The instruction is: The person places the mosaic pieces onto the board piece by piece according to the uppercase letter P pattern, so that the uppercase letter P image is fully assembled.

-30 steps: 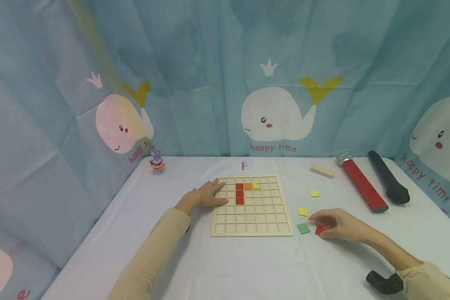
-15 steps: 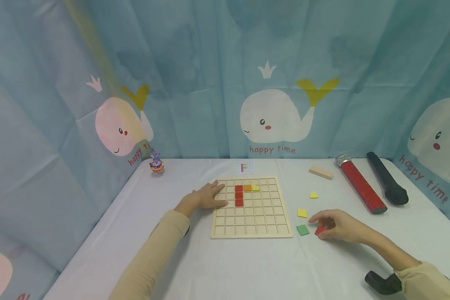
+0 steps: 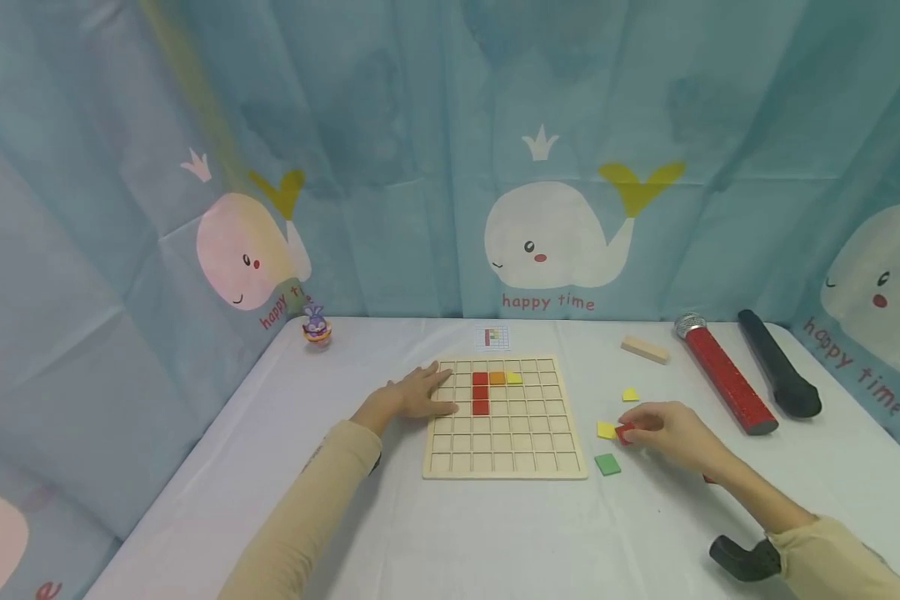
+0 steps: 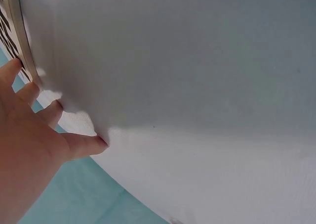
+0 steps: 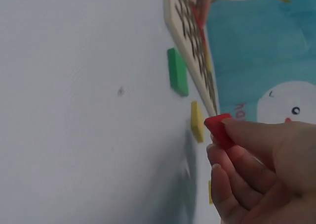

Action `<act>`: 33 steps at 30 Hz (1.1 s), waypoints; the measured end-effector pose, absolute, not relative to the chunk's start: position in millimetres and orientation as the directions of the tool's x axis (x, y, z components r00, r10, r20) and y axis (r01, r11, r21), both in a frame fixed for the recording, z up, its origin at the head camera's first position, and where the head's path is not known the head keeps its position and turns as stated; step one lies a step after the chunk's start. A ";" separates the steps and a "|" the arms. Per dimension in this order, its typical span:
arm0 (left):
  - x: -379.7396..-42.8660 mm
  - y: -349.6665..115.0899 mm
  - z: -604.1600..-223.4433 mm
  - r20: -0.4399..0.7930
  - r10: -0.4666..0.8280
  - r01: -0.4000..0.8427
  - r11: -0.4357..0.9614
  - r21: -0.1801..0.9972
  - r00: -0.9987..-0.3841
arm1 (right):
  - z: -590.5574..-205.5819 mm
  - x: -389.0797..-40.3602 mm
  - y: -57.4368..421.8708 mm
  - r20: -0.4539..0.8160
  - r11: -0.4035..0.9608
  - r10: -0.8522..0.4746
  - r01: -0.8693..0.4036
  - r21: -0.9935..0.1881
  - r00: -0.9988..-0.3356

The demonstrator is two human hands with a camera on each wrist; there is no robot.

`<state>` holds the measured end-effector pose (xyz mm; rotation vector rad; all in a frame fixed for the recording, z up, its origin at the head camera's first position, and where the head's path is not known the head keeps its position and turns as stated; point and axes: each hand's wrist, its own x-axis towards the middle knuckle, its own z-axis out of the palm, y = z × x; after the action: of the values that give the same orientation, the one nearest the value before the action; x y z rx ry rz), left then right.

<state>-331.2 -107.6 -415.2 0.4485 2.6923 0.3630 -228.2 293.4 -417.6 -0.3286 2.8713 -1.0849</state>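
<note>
My right hand: clamped on a loose red tile, thumb against fingers.
Red tile: just right of the yellow square, the board farther left — partly covered, long axis unclear.
My left hand: fingers apart on the board's left edge, farther from that tile.
Curtain: reads "happy time" — no brand I can make out.

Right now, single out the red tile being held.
The red tile pinched by the right hand; the column of three red tiles lies on the board.
</note>
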 end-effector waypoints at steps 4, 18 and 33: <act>-330.4 -107.5 -414.9 -0.324 0.361 0.261 0.913 0.313 -0.874 | -414.8 -234.3 282.7 -0.010 0.703 -0.148 -0.097 -0.704 -0.989; -330.9 -107.3 -416.3 -0.337 0.349 0.248 0.918 0.309 -0.875 | -417.7 -254.5 239.3 -0.115 0.552 -0.133 0.022 -0.834 -0.984; -330.2 -108.5 -416.3 -0.329 0.357 0.252 0.913 0.321 -0.874 | -424.3 -260.8 184.1 -0.167 0.434 -0.195 0.067 -0.898 -0.966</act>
<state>-330.2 -108.5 -416.3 0.4450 2.6885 0.3791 -260.8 184.1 -424.3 -0.1110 2.4428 -1.5468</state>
